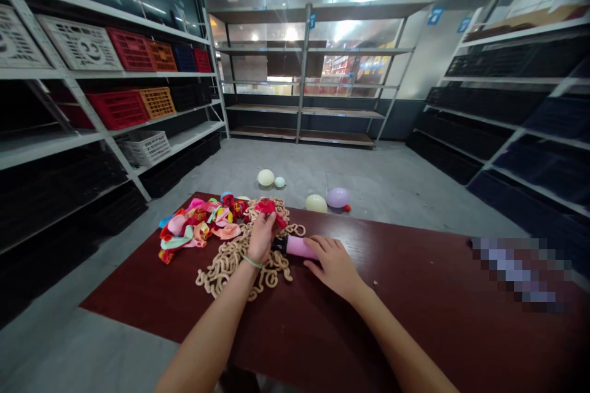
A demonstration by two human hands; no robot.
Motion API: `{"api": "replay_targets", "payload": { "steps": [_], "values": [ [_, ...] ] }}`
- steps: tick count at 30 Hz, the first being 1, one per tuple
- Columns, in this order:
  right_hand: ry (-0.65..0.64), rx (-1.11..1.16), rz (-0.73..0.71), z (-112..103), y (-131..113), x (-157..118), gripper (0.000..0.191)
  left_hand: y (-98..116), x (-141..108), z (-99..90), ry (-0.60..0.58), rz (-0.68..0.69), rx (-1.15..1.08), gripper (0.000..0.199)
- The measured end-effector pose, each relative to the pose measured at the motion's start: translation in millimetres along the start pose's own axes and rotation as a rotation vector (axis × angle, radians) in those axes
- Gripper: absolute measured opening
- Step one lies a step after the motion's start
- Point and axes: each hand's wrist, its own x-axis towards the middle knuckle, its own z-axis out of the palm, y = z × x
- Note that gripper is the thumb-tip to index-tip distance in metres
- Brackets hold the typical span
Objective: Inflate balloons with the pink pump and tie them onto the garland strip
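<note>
- Bare forearms (207, 325) rise from the foot of my view to the bench (415, 313), its dark red top running across the frame.
- Left hand (262, 238) pinches a deflated red balloon (268, 206) between its fingertips, holding the limp rubber up and apart from the heap.
- Right hand (334, 267) lies with fingers spread across a pink cylinder (299, 247), probably a small balloon pump, pressing down so that it cannot roll.
- Its black tip (279, 244) points toward the red balloon, just beside it.
- A tangle of tan looped cord (225, 270) sprawls under my left wrist; a heap of deflated balloons (193, 227) lies further left, bunched together.
- Beyond the bench, four inflated balloons sit on the concrete floor (391, 187): a cream balloon (266, 177), a pale blue balloon (279, 182), a yellow balloon (316, 203), a lilac balloon (338, 198).
- Red crates (118, 109) line white steel shelving (110, 73) at left.
</note>
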Motion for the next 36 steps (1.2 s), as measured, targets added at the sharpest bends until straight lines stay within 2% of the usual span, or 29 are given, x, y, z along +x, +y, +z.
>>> {"api": "replay_targets", "payload": {
  "steps": [6, 11, 15, 21, 26, 36],
  "values": [
    [-0.036, -0.166, -0.009, 9.5, 8.6, -6.1, 0.054, 6.4, 1.9, -14.5, 0.081, 0.092, 0.032, 0.04],
    [0.001, -0.217, 0.072, -2.5, 11.3, -8.0, 0.05, 16.1, 12.4, -24.3, 0.234, 0.231, -0.018, 0.044],
    [0.018, -0.167, 0.157, -9.9, 11.3, -9.7, 0.059, 20.5, 18.6, -32.5, 0.331, 0.338, -0.056, 0.044],
    [0.014, -0.115, 0.036, -4.5, 1.3, -10.0, 0.061, 15.1, 20.8, -36.1, 0.343, 0.348, -0.061, 0.039],
    [0.044, -0.102, 0.045, -3.7, -1.7, -9.8, 0.061, 14.5, 21.2, -35.7, 0.386, 0.369, -0.041, 0.036],
    [0.064, -0.119, 0.057, -0.1, -4.7, -9.0, 0.061, 3.9, 21.6, -39.3, 0.382, 0.339, 0.102, 0.035]
  ]
}}
